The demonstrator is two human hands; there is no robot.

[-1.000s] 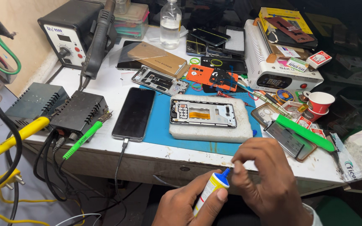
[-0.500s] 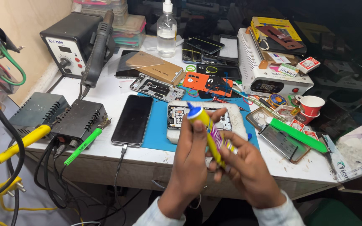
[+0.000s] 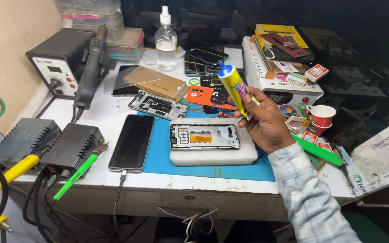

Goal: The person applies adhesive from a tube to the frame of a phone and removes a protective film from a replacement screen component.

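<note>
So we've got a yellow glue tube (image 3: 233,88) with a blue cap, held up in the air over the back half of the bench, cap end pointing up and tilted a bit to the left. Our right hand (image 3: 266,121) is wrapped around its lower end, fingers curled and pinching the tube between thumb and fingertips, checked sleeve running down to the bottom right. Our left hand isn't in the shot at all, so we can't say what it's doing.

Just below and left of the hand sits an opened phone frame (image 3: 205,136), insides up, lying flat on a white foam block (image 3: 212,155), which rests on the blue work mat (image 3: 203,168). Left of that, a black phone (image 3: 132,142) lies screen up, half on the mat, with a cable plugged into its near end. Behind it there's another stripped phone frame (image 3: 157,105), a brown cardboard box (image 3: 155,83) and an orange back cover (image 3: 205,96).

Further back stands a clear spray bottle (image 3: 165,41), and to the far left a hot air station (image 3: 63,61) with its handle docked. A green-handled tool (image 3: 78,173) leans on the black power supply (image 3: 70,145) at the near left edge. On the right, a red paper cup (image 3: 322,115) sits near a white machine (image 3: 275,72).
</note>
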